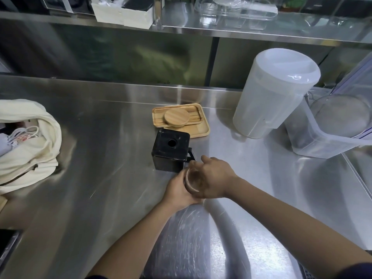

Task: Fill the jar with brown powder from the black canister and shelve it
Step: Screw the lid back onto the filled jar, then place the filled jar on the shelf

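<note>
Both bare forearms reach out over the brushed steel desk (100, 158), meeting in the middle. The left hand (178, 191) cups the near-left side of the small clear glass jar (193, 181), fingers curled under and around its wall, a firm grip. The right hand (214, 178) comes across the top right of the jar, palm down, wrist bent inward, fingers wrapped on the rim and far side, one fingertip pointing past it toward the canister. So both grips are clamped on the jar, which looks brown inside, though blur hides how full it is. The jar sits low over the desk; whether it touches the surface, I cannot tell. Just beyond it, nearly touching the hands, stands the square black canister (171, 150) with a round hole in its top. Behind that, a round wooden lid (177, 116) lies on a rectangular wooden tray (199, 128). Off right stands a white translucent plastic pitcher (269, 97).
</note>
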`<move>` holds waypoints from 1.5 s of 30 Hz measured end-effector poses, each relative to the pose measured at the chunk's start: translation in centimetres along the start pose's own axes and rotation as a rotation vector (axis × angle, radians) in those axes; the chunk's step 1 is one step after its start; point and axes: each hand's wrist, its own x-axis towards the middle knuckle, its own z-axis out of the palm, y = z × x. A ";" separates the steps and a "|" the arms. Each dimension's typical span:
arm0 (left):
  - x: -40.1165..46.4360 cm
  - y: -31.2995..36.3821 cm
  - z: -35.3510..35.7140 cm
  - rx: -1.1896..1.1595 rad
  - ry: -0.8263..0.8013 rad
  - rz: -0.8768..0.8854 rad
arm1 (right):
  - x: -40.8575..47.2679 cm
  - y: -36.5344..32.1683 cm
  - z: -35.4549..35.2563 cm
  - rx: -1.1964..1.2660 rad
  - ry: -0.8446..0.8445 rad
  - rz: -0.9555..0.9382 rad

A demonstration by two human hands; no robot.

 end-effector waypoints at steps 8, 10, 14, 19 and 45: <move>-0.6 0.5 -0.1 0.028 0.046 0.019 | -1.6 4.8 0.3 0.652 -0.076 0.348; -0.6 0.6 -0.1 0.048 0.042 0.005 | -2.3 4.1 1.5 0.627 -0.187 0.274; -0.8 1.3 -0.3 0.067 0.029 -0.026 | -3.1 2.8 2.7 0.849 -0.165 0.233; -1.1 3.0 -1.1 -0.004 -0.016 -0.050 | -3.4 3.3 1.2 1.035 -0.175 0.190; 17.6 29.9 -16.7 0.081 0.000 0.279 | 13.9 9.0 -26.5 1.204 0.211 0.144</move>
